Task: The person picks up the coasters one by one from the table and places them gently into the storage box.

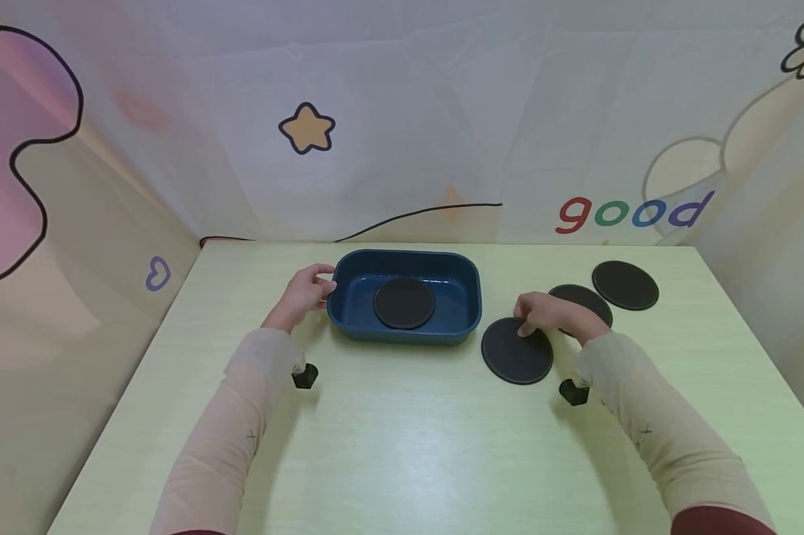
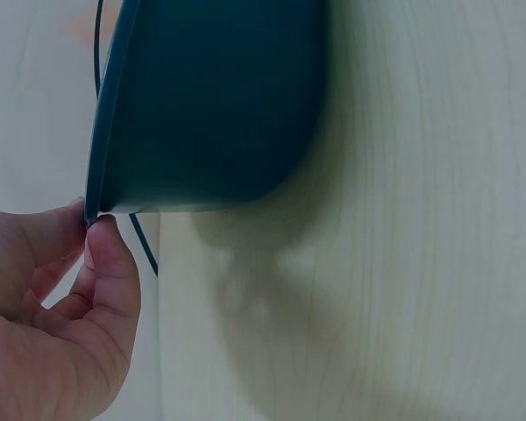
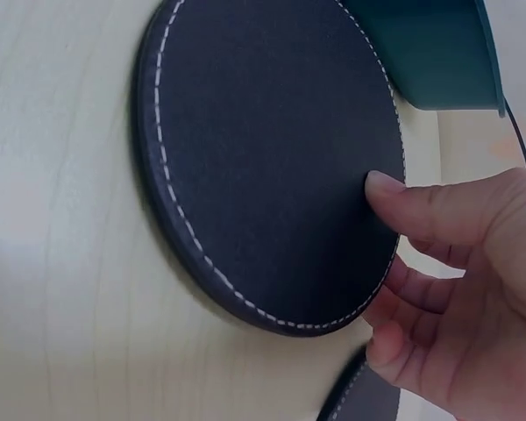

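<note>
I saw the left grip [image 1: 303, 291] pinching the rim of the blue tray [image 1: 402, 336] at nine o'clock, likely to steady it on the surface [image 1: 402, 438]. At the tray's four o'clock, the right grip [image 1: 550, 310] pinched a black coaster [image 1: 516, 358] by its one o'clock edge, presumably because something so flat offered little else. Another coaster [image 1: 404, 303] lay inside; two more coasters [image 1: 626, 285] lay towards three o'clock.
</note>
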Action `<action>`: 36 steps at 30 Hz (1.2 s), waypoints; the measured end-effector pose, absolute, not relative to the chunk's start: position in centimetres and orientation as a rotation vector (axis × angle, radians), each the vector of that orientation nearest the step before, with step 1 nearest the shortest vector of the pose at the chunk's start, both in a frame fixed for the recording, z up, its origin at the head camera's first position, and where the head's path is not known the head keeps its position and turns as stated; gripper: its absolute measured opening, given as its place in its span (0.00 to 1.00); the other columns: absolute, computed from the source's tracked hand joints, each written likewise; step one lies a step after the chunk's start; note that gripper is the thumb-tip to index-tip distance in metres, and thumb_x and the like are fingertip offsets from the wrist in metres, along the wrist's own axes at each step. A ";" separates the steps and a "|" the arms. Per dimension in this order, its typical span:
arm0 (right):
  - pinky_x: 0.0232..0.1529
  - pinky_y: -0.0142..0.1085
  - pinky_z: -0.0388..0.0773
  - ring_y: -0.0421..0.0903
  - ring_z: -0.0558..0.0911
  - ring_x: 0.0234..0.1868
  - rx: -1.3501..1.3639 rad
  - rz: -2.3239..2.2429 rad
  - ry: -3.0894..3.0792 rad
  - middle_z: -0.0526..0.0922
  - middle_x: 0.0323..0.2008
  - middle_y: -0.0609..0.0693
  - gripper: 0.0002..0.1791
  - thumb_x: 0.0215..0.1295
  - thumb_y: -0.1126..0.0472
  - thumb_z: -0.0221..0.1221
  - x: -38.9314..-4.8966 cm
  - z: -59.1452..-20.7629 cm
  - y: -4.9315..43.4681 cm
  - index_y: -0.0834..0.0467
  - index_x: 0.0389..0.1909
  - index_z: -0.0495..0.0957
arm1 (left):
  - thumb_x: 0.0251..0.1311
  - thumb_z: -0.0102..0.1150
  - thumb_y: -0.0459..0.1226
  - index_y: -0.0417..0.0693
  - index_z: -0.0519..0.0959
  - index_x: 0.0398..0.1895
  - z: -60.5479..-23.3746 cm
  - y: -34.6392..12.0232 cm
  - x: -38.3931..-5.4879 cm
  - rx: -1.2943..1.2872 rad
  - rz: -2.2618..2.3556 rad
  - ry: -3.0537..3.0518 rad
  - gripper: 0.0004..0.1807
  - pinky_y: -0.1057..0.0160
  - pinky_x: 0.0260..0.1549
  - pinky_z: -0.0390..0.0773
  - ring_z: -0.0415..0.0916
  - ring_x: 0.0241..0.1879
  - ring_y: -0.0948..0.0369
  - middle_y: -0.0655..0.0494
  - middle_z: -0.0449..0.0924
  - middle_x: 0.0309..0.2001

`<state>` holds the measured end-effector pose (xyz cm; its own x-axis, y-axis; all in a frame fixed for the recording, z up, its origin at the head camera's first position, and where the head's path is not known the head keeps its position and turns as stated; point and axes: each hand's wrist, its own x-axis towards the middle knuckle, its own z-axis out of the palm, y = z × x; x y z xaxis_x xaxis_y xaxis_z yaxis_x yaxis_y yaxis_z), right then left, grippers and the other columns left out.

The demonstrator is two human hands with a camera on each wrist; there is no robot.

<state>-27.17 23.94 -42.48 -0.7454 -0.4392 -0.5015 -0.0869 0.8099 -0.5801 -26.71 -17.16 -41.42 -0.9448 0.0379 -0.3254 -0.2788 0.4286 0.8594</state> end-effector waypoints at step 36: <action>0.27 0.37 0.71 0.48 0.66 0.30 -0.385 -0.916 2.285 0.63 0.28 0.53 0.10 0.55 0.74 0.46 -24.8 -38.2 26.7 0.63 0.39 0.64 | 0.64 0.43 0.34 0.47 0.61 0.61 -41.4 -17.1 -26.7 -0.225 1.508 2.392 0.21 0.67 0.33 0.74 0.71 0.37 0.57 0.47 0.69 0.44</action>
